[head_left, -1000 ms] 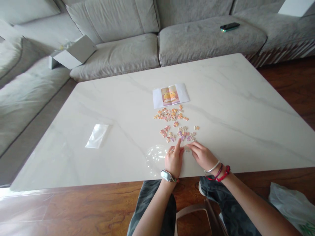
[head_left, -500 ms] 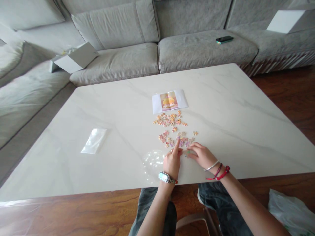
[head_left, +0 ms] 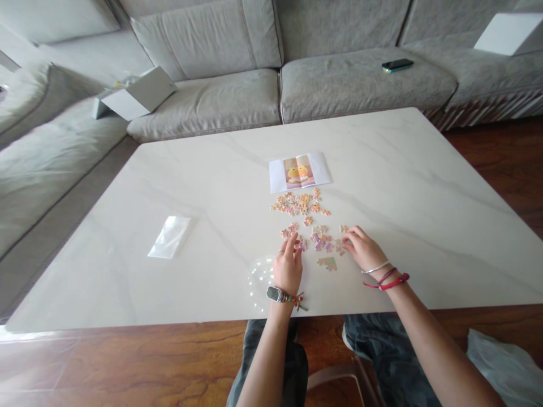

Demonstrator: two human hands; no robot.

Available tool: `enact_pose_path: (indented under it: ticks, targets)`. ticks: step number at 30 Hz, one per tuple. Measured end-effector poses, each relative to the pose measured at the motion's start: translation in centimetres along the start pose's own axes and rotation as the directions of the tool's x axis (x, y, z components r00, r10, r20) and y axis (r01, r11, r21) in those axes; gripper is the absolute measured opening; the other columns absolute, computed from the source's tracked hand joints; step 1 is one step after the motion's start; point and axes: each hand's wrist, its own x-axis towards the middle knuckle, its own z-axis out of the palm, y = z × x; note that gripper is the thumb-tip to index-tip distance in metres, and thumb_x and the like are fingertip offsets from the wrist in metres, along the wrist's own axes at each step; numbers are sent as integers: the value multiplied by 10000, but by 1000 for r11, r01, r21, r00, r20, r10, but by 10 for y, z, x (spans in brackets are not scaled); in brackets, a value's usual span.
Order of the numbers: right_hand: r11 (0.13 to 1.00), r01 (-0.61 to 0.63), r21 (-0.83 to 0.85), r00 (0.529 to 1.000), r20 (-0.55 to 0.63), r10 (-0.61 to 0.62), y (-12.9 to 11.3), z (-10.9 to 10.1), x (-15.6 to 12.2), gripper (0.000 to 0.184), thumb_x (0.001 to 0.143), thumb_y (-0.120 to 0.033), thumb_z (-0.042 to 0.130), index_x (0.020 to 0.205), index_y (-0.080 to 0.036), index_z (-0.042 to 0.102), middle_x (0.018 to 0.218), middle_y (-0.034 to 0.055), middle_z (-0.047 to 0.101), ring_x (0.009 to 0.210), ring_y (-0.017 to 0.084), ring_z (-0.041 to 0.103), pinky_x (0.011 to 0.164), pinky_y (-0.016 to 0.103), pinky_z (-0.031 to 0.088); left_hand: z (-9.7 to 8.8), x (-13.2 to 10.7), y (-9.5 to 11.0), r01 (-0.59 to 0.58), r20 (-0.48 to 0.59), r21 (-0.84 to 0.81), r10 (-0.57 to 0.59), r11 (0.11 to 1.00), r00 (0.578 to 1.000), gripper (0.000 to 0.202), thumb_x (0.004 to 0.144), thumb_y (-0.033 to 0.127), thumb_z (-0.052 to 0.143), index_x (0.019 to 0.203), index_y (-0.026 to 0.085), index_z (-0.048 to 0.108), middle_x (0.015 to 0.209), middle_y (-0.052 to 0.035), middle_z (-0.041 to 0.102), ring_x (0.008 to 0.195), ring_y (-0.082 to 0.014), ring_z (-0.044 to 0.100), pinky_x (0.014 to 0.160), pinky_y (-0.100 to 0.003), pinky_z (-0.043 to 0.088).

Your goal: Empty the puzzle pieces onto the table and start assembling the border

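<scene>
Small pink and orange puzzle pieces [head_left: 301, 203] lie scattered on a white marble table [head_left: 212, 186], with a second loose group [head_left: 320, 238] nearer me. My left hand [head_left: 287, 264], wearing a watch, lies flat with fingers stretched out, its fingertips touching pieces at the left of the near group. My right hand [head_left: 360, 249], with bracelets at the wrist, has its fingers curled and pinched on a piece at the right of that group. A small joined cluster of pieces [head_left: 327, 263] rests on the table between my hands, touched by neither.
A printed picture sheet [head_left: 300, 171] lies beyond the pieces. A clear plastic bag [head_left: 169, 236] lies to the left and a clear round container [head_left: 261, 277] beside my left wrist. The grey sofa [head_left: 220, 96] holds a phone [head_left: 397, 65] and white boxes [head_left: 139, 93].
My hands have parted from the joined cluster, which now lies bare. The left hand has reached up to the left pieces and the right hand up to the right ones.
</scene>
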Motion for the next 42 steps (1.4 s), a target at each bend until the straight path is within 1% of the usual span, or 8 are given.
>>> enact_pose_path:
  ticks: [11, 18, 25, 31, 34, 38, 40, 42]
  targets:
    - [992, -36, 123, 998, -38, 41, 16, -7, 4, 126, 723, -151, 488, 783, -193, 591, 790, 39, 560, 694, 145, 542, 668, 273, 444, -1, 2, -9, 10, -13, 97, -8, 995, 1000, 296, 776, 191, 445, 1062, 214, 517, 1019, -52, 572, 806, -144, 576, 704, -265, 462]
    - [991, -105, 85, 975, -188, 120, 14, -10, 22, 242, 716, -180, 500, 943, -169, 583, 890, 76, 534, 666, 146, 532, 676, 300, 453, -14, 18, -29, 76, -92, 125, -65, 989, 994, 289, 748, 179, 460, 1026, 196, 536, 1006, -58, 563, 801, -158, 568, 710, -298, 464]
    - [994, -63, 88, 997, -37, 66, 24, 0, 29, 92, 708, -163, 495, 758, -183, 570, 826, 47, 522, 714, 146, 536, 685, 285, 446, -25, 30, -39, 119, -129, 92, -107, 989, 986, 255, 741, 169, 449, 974, 185, 551, 955, -54, 570, 739, -136, 578, 693, -283, 465]
    - [972, -172, 160, 982, -45, 181, 20, -3, 26, 59, 662, -229, 556, 667, -178, 526, 710, 29, 561, 618, 142, 542, 595, 273, 435, -26, 24, -40, 125, -59, 90, -120, 988, 991, 255, 738, 162, 447, 967, 183, 557, 963, -56, 572, 745, -139, 578, 684, -282, 463]
    - [904, -298, 306, 952, 29, 304, 12, -10, 23, 115, 667, -284, 557, 638, -178, 525, 602, 3, 578, 537, 127, 544, 557, 259, 427, -28, 22, -39, 114, -30, 85, -112, 990, 993, 247, 744, 167, 446, 961, 180, 563, 959, -60, 576, 741, -138, 575, 693, -288, 461]
    - [714, -377, 590, 922, 171, 346, -11, -17, 16, 206, 635, -357, 592, 682, -167, 529, 581, 3, 605, 488, 116, 544, 496, 241, 429, -29, 21, -30, 74, 14, 4, -74, 997, 997, 207, 748, 201, 469, 926, 187, 573, 933, -50, 584, 699, -118, 570, 681, -273, 463]
    - [617, -388, 684, 920, 249, 303, -29, -15, 12, 266, 614, -355, 618, 784, -164, 544, 619, 11, 629, 482, 114, 549, 469, 233, 432, -30, 18, -21, 45, 113, -121, -31, 992, 993, 194, 751, 246, 484, 918, 193, 568, 921, -42, 589, 678, -100, 571, 616, -230, 467]
    - [583, -405, 705, 914, 317, 252, -47, -9, 7, 305, 622, -327, 618, 875, -167, 561, 661, 20, 647, 497, 117, 565, 481, 234, 449, -29, 13, -11, 20, 283, -271, 59, 962, 957, 213, 746, 281, 503, 936, 198, 548, 922, -32, 592, 683, -89, 574, 553, -187, 458]
